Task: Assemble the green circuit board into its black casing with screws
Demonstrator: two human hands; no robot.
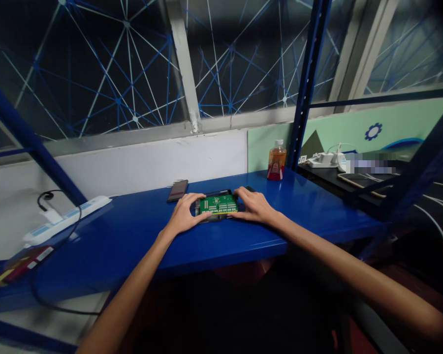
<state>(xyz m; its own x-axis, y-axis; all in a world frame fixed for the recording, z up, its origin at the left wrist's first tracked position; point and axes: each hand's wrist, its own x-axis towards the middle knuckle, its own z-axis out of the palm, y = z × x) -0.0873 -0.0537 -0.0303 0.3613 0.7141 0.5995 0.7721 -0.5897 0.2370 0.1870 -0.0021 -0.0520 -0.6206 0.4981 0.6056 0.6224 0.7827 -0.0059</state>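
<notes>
A green circuit board [218, 204] with rows of pale connectors lies between my two hands over the blue tabletop [221, 243]. Fingers and thumb of my left hand [186, 214] grip its left end. At the right end, my right hand [254, 205] holds it the same way, thumb along the near edge. Under and behind the board shows a dark frame or tray [223, 192], partly covered by the board and my fingers. A dark phone [177, 191] lies just behind my left hand.
A bottle of orange drink [276, 161] stands at the back right beside a blue post. On the left are a white power strip [68, 220] with a black cable and a red box [22, 265]. Chargers and cables lie on a black table [327, 178] at the right.
</notes>
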